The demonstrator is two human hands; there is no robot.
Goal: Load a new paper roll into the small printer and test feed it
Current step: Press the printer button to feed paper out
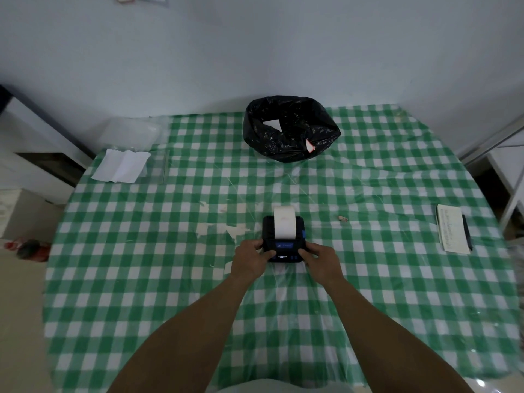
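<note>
A small black printer [297, 225] with a blue front panel sits on the green checked table [283, 321], near its middle. A strip of white paper [284, 224] comes out of its slot and curls up and back over the top. My left hand [249, 258] grips the printer's left front corner, thumb on the front panel. My right hand [321, 259] holds the right front corner, fingers against the panel. Small lights glow on the front edge between my hands.
A black plastic bag [290, 129] with white scraps stands at the back. Unfolded white paper [120, 165] and a clear plastic tray [127, 134] lie back left. A notepad [450, 232] with a pen [467, 232] lies right. A small scrap [343, 218] lies near the printer.
</note>
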